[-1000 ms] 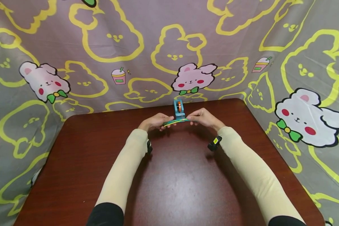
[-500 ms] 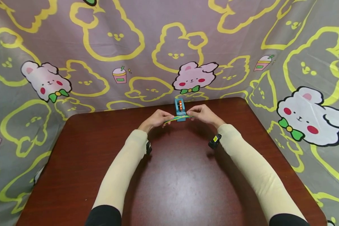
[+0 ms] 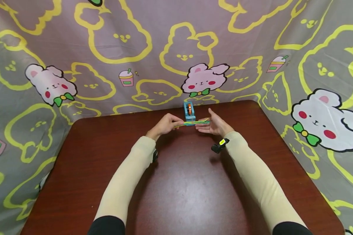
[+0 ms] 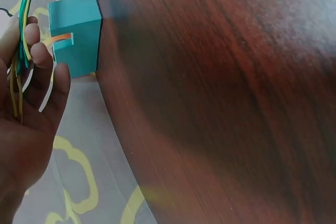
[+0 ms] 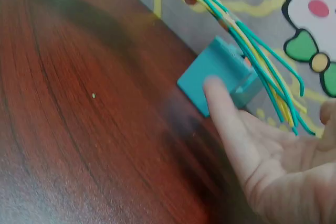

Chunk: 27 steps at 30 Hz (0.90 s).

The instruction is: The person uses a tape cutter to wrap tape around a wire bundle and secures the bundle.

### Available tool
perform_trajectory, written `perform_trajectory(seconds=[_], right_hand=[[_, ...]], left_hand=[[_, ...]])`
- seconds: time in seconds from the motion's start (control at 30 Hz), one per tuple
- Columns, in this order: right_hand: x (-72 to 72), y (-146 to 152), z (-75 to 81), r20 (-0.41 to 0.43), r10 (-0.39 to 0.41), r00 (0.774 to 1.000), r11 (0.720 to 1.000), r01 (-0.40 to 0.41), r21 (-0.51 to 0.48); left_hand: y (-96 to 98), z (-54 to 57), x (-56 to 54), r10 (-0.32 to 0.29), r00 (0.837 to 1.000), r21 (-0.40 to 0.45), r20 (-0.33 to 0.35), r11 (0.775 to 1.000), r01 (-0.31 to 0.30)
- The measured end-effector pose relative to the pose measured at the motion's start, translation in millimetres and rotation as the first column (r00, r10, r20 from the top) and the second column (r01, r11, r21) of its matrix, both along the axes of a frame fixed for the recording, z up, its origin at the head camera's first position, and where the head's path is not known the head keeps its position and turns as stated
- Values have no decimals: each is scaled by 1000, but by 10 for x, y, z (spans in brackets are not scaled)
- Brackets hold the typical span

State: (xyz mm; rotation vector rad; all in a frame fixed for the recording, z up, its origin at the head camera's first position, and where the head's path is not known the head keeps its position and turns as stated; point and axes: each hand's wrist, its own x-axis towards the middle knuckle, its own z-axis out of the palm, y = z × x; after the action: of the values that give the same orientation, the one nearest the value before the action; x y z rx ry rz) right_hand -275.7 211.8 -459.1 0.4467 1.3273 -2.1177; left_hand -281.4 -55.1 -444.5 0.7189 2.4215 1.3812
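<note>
A thin bundle of green and yellow wires [image 3: 191, 122] spans the gap between the two hands above the table. My left hand [image 3: 165, 124] pinches its left end between thumb and fingers. A tan band [image 5: 223, 23] goes round the bundle near its middle in the right wrist view. My right hand [image 3: 216, 126] has its palm turned up and fingers extended beside the loose right ends. Those ends fan out over the palm [image 5: 278, 161]; whether they touch it I cannot tell. Just behind the bundle stands a blue tape dispenser [image 3: 186, 109] with an orange wheel.
The dark red-brown table [image 3: 176, 182] has rounded corners. A patterned cloth [image 3: 153, 49] hangs behind it and along both sides, close behind the dispenser. A tiny pale speck [image 5: 93, 95] lies on the tabletop.
My right hand has let go of the right end of the wires and turned palm up, fingers spread. My left hand keeps its pinch and has shifted slightly to the right.
</note>
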Motion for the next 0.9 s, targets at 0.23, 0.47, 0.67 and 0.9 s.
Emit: perform_trajectory(seconds=[0.23, 0.47, 0.67, 0.9], right_hand=[[-37, 74, -120, 88, 142, 986, 988, -137, -65], [-59, 86, -152, 120, 127, 985, 992, -126, -13], [-73, 78, -141, 80, 171, 982, 985, -173, 25], [-68, 67, -120, 25, 162, 986, 985, -163, 48]], left_hand=[[12, -23, 21, -17, 997, -25, -74, 1000, 15], [32, -37, 26, -50, 987, -64, -155, 997, 40], [15, -29, 36, -35, 982, -131, -185, 991, 10], [-10, -27, 52, -21, 969, -206, -248, 978, -32]])
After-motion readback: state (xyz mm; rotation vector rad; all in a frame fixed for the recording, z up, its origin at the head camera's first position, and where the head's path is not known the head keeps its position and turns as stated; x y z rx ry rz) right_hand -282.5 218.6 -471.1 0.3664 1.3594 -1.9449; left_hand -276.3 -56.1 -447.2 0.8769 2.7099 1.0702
